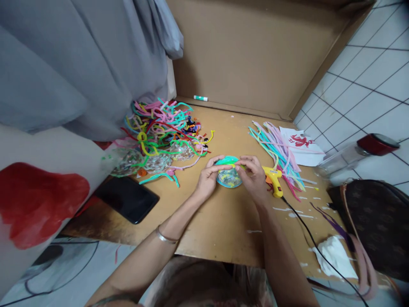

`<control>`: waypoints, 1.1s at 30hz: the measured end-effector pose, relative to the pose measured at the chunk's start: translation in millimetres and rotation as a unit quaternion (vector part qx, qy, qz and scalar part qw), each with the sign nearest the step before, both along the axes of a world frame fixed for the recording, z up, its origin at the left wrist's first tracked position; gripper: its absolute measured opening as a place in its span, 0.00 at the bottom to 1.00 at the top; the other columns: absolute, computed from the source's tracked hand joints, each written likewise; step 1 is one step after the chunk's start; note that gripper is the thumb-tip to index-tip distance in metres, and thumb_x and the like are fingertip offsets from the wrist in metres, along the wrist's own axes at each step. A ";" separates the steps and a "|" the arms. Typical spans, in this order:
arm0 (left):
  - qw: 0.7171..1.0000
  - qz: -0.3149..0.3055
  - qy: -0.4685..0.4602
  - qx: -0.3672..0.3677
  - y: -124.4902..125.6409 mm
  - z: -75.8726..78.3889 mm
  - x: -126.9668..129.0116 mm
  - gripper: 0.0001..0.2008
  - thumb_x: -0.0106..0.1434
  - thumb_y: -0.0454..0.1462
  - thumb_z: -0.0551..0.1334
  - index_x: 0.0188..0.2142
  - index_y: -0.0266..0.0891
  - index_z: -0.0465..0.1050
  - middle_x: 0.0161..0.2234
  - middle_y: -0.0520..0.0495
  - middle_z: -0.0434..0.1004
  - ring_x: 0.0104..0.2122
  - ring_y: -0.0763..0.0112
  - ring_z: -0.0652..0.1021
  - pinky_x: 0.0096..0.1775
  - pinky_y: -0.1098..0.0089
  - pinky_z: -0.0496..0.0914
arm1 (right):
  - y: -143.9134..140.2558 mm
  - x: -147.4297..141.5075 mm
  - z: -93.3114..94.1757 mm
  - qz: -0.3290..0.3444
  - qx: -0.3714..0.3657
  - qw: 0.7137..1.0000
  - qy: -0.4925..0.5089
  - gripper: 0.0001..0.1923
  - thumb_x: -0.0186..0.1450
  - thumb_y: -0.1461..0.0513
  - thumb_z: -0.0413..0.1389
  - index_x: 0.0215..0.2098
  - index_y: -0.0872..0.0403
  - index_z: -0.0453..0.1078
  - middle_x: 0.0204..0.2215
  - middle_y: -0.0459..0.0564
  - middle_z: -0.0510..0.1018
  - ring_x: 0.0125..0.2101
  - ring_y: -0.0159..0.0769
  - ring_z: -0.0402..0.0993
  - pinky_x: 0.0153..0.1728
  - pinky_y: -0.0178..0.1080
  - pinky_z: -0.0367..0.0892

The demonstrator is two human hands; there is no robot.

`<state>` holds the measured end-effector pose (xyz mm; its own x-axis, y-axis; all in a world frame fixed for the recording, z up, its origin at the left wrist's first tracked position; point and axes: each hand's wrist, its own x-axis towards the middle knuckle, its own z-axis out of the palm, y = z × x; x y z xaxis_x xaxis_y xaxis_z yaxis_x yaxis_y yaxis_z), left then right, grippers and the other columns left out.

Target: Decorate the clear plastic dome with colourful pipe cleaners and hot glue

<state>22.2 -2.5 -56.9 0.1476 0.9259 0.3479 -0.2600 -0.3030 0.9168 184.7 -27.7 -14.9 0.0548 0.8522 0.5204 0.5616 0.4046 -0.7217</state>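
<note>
Both my hands meet at the middle of a low wooden table [223, 226]. My left hand [209, 177] and my right hand [254, 175] grip a small round clear disc [229, 178] with coloured bits inside. A green pipe cleaner [226, 160] curves along the disc's top edge under my fingertips. A yellow hot glue gun [273, 180] lies just right of my right hand, its black cord [306, 232] running toward me.
A tangled heap of coloured pipe cleaners [162, 125] and more clear discs [156, 162] lie at the left. Straight pipe cleaners [277, 151] lie at the right beside a paper sheet [302, 147]. A black phone [128, 198], a jar [354, 155], a brown bag [380, 221] and a tissue [335, 256] sit around the edges.
</note>
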 end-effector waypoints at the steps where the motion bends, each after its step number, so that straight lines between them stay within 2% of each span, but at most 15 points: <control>1: 1.000 0.000 0.004 0.003 0.1 0.1 -0.1 0.16 0.62 0.51 0.61 0.34 0.46 0.84 0.54 0.44 0.71 0.57 0.57 0.69 0.60 0.56 0.62 | 0.2 -0.7 -0.1 -0.003 -0.005 1.000 0.011 0.06 0.63 0.57 0.56 0.34 0.48 0.75 0.39 0.51 0.74 0.44 0.42 0.71 0.44 0.45 0.68; 5: 1.000 0.003 0.017 0.021 0.0 2.0 -0.6 0.19 0.63 0.52 0.59 0.34 0.45 0.84 0.54 0.43 0.72 0.56 0.57 0.70 0.59 0.56 0.63 | 4.2 -2.5 -3.3 -0.014 -0.041 0.995 0.089 0.06 0.59 0.56 0.59 0.29 0.50 0.73 0.35 0.50 0.75 0.40 0.41 0.72 0.42 0.45 0.69; 11: 0.999 -0.005 0.008 0.037 -0.3 4.1 0.3 0.19 0.62 0.53 0.60 0.34 0.45 0.84 0.52 0.42 0.72 0.55 0.57 0.71 0.58 0.56 0.63 | 10.7 -3.1 -7.7 -0.013 -0.101 0.974 0.204 0.09 0.53 0.55 0.62 0.27 0.51 0.71 0.35 0.49 0.75 0.39 0.40 0.73 0.42 0.44 0.69; 16: 0.999 -0.005 0.015 0.037 -0.8 5.5 0.3 0.21 0.62 0.54 0.59 0.34 0.44 0.84 0.52 0.41 0.72 0.55 0.56 0.71 0.58 0.55 0.64 | 15.6 -4.1 -9.9 -0.039 -0.149 0.951 0.269 0.16 0.46 0.55 0.65 0.29 0.51 0.67 0.28 0.44 0.74 0.30 0.35 0.71 0.34 0.40 0.68; 19: 0.999 -0.005 0.014 0.030 -1.0 5.9 0.6 0.20 0.62 0.54 0.60 0.33 0.44 0.84 0.52 0.42 0.72 0.55 0.56 0.71 0.58 0.55 0.64 | 19.1 -6.4 -12.4 -0.058 -0.158 0.937 0.305 0.20 0.43 0.56 0.65 0.32 0.51 0.66 0.28 0.44 0.74 0.31 0.35 0.71 0.34 0.39 0.68; 22: 1.000 -0.007 0.004 0.027 -1.1 5.7 1.3 0.20 0.61 0.54 0.60 0.33 0.44 0.84 0.52 0.41 0.72 0.55 0.56 0.71 0.58 0.56 0.64 | 20.7 -9.1 -14.6 -0.039 -0.166 0.921 0.350 0.22 0.42 0.56 0.65 0.33 0.51 0.65 0.29 0.44 0.74 0.31 0.35 0.72 0.34 0.39 0.69; 26: 1.000 -0.003 0.006 0.009 -1.8 6.4 1.6 0.17 0.61 0.50 0.61 0.32 0.44 0.83 0.52 0.42 0.73 0.55 0.57 0.71 0.58 0.57 0.63 | 20.4 -9.5 -16.8 -0.003 -0.175 0.919 0.353 0.21 0.45 0.55 0.64 0.34 0.50 0.64 0.29 0.44 0.74 0.30 0.35 0.73 0.33 0.40 0.69; 29: 1.000 0.003 0.011 0.003 -2.4 6.9 1.7 0.14 0.61 0.47 0.61 0.32 0.43 0.83 0.52 0.43 0.74 0.55 0.57 0.71 0.58 0.56 0.63 | 20.1 -8.8 -18.2 -0.005 -0.171 0.921 0.350 0.20 0.46 0.55 0.64 0.34 0.50 0.63 0.29 0.44 0.74 0.30 0.36 0.73 0.34 0.40 0.69; 33: 1.000 0.010 0.004 -0.004 -2.7 6.9 2.0 0.12 0.62 0.42 0.60 0.34 0.41 0.81 0.52 0.42 0.74 0.55 0.58 0.72 0.59 0.56 0.63 | 19.7 -10.1 -18.5 -0.013 -0.176 0.907 0.382 0.22 0.43 0.56 0.65 0.34 0.50 0.64 0.30 0.44 0.75 0.30 0.35 0.73 0.33 0.39 0.69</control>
